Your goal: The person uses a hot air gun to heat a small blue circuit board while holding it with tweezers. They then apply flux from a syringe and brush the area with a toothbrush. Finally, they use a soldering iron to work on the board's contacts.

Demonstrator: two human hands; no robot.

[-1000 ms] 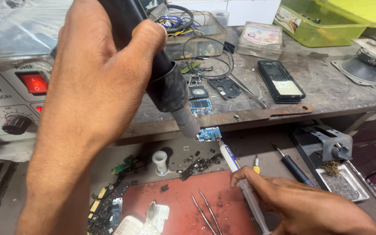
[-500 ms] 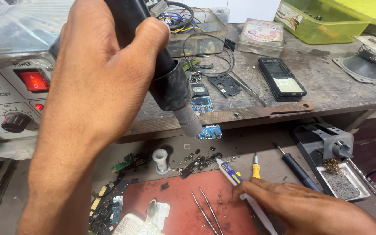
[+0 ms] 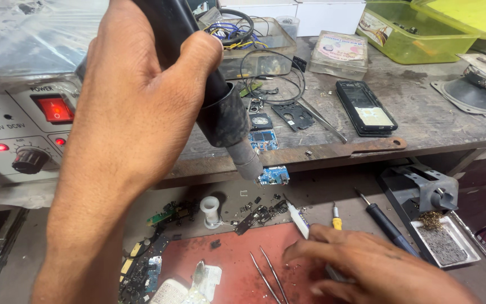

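My left hand grips the black handle of a hot-air gun. Its metal nozzle points down at a small blue circuit board on the lower shelf, almost touching it. My right hand lies low at the bottom right on a red mat. Its fingers close over the handle of a thin white-tipped tool, whose tip points up-left towards the board. A pair of metal tweezers lies on the mat just left of that hand.
A grey rework station with a lit red switch stands at left. On the upper bench lie a black phone, small boards and a green plastic box. A soldering iron, its stand and a yellow screwdriver sit at right.
My right hand has lowered the white-tipped tool away from the blue board and down onto the mat. The hot-air gun has stayed over the board.
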